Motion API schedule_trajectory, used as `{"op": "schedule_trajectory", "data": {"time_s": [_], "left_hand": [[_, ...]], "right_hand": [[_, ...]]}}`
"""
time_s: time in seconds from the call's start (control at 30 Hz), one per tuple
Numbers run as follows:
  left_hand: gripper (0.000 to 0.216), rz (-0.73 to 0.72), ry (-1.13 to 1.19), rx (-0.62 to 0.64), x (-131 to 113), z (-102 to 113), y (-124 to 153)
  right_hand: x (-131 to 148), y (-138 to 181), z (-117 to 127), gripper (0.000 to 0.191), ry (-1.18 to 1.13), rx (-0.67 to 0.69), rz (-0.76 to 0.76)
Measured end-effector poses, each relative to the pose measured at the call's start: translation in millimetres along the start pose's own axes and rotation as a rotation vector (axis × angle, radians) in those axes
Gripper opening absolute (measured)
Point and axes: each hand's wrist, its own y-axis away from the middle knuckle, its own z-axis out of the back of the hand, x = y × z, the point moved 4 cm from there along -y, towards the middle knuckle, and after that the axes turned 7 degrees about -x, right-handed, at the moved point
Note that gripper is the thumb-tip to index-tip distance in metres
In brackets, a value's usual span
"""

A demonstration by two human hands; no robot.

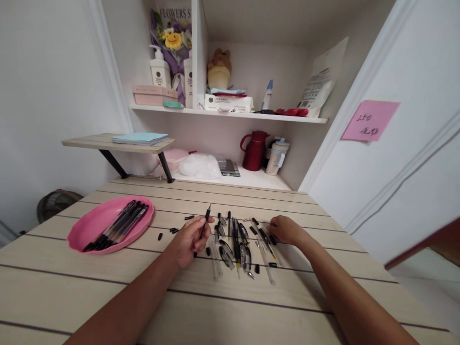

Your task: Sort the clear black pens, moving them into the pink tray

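Observation:
My left hand (192, 239) is closed around a black pen (206, 221), held upright with its bare writing tip pointing up. In front of me lies a loose pile of pen parts (237, 244): clear barrels, refills, black caps and clips. At the right side of this pile, my right hand (285, 230) is lowered to the tabletop with fingers curled together beside a black cap (272, 239). Its fingertips are partly hidden, so what they pinch is unclear. A pink tray (86, 225) to the left holds several capped black pens (124, 225) lying side by side.
Small black caps (174, 230) lie between the tray and my left hand on the slatted wooden table (230, 316). A small raised stand (82, 140) carries notebooks at back left. Behind, a red jug (255, 151) and a tumbler (277, 157) stand below a loaded shelf.

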Motion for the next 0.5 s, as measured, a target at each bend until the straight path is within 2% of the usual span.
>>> {"op": "schedule_trajectory", "data": {"time_s": [0.23,0.4,0.5], "left_hand": [[0.019,-0.009,-0.035,-0.006,-2,0,0],[0.02,-0.001,-0.054,-0.003,-2,-2,1],[0.021,-0.002,-0.054,-0.007,-1,-2,1]], "right_hand": [[1,2,-1,0.024,0.004,-0.016,-0.017],[10,6,9,0.022,0.038,-0.103,-0.056],[26,13,13,0.016,0.002,-0.082,0.045]]}}
